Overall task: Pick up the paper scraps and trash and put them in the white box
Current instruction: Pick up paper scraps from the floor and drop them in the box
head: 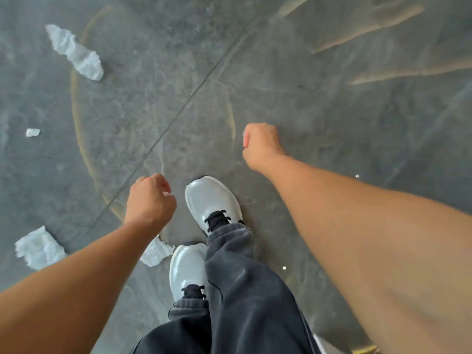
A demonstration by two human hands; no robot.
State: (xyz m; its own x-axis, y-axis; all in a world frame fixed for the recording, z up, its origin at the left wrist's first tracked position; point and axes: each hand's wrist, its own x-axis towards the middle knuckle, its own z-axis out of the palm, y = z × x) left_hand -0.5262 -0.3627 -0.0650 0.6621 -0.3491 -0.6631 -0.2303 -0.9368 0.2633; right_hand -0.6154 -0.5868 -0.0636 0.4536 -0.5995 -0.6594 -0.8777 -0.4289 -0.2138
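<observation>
Several white paper scraps lie on the grey floor. A long crumpled strip is at the far left, and a tiny scrap lies below it. A crumpled piece sits at the left edge. Another scrap lies beside my left shoe, partly under my left forearm. My left hand hangs above the floor with its fingers curled in, and nothing shows in it. My right hand is a closed fist further ahead, its palm side hidden. The white box is not in view.
My two grey shoes and dark trousers fill the lower middle. The floor is grey stone with a diagonal seam and a yellowish curved mark. Small white specks lie to the right of my legs.
</observation>
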